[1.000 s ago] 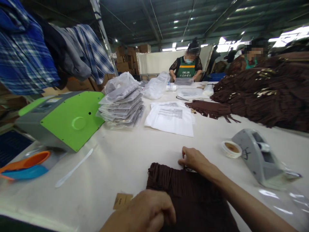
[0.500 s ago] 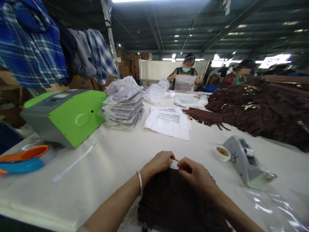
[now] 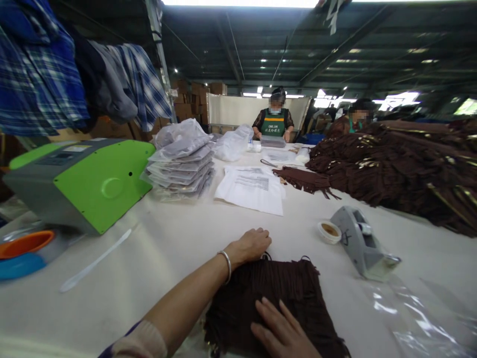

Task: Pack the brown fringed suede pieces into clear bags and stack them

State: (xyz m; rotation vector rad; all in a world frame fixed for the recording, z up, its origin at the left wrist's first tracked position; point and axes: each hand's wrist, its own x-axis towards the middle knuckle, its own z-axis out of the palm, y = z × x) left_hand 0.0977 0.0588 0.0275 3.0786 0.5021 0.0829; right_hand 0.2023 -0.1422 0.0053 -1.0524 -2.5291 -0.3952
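Observation:
A dark brown fringed piece (image 3: 294,283) lies flat on the white table in front of me, with two small black loops at its top edge. My left hand (image 3: 255,243) is at its upper left corner, fingers curled beside one loop; what they hold, if anything, is hidden. A silver bangle circles that wrist. My right hand (image 3: 281,330) rests on the fringe with its fingers spread. Right of the piece stand a grey tape dispenser (image 3: 363,243) and a roll of tape (image 3: 329,232).
A green and grey machine (image 3: 100,184) stands left, near stacked bagged items (image 3: 181,166). White printed sheets (image 3: 250,190) lie mid-table. Brown fringed goods (image 3: 395,164) are heaped right. A person (image 3: 275,119) works across the table; another sits behind the heap. Clear plastic bags lie front right.
My right hand has left the top edge and come down onto the fringe, fingers spread. The person across has lowered the clear bag to the table. The view has shifted slightly right.

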